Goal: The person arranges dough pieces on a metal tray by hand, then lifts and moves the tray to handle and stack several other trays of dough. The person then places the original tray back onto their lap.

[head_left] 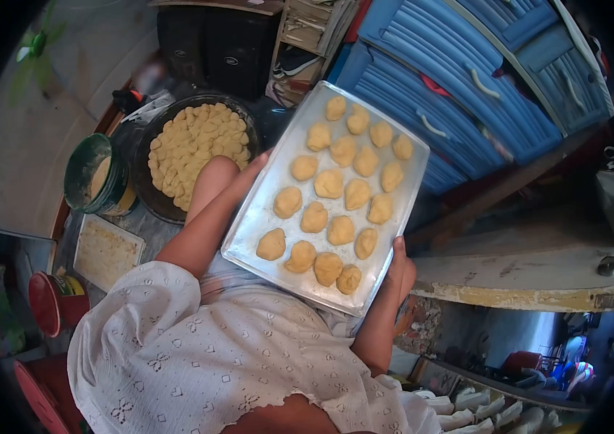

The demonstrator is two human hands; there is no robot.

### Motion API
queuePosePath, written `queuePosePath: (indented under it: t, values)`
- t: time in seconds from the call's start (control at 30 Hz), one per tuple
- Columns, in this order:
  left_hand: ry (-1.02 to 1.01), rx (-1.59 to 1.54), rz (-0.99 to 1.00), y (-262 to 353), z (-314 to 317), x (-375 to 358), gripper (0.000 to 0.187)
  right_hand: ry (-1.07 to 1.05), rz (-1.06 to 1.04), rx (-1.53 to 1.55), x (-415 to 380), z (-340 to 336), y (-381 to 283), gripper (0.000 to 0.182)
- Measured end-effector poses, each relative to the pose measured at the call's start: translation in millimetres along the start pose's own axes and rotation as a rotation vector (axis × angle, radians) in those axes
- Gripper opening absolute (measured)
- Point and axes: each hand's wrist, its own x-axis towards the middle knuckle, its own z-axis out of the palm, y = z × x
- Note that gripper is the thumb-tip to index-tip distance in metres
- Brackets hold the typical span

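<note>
A rectangular metal baking tray (249, 235) is held out in front of my body, tilted in view. Several rounded pieces of yellowish dough (329, 184) sit on it in rough rows, spaced apart. My left hand (255, 168) grips the tray's left edge, its fingers mostly hidden by the tray. On the opposite side, my right hand (399, 271) is closed on the right edge near the lower corner, thumb along the rim. Just beyond my left forearm stands a wide dark round pan (146, 194) filled with many dough pieces (195, 148).
Left of the pan are a green bucket (79, 179) with pale contents and a flat, flour-marked tray (108, 252). A red bucket (54, 307) stands nearer me. Blue drawers (423, 87) rise behind the tray. A worn ledge (524, 282) juts out at right.
</note>
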Motion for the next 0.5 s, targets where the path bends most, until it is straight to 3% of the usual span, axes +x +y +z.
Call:
queuePosePath:
  t: [0.5]
  values:
    - [0.029, 0.086, -0.009, 12, 15, -8, 0.066, -0.073, -0.047, 0.086, 1, 2, 2, 0.060]
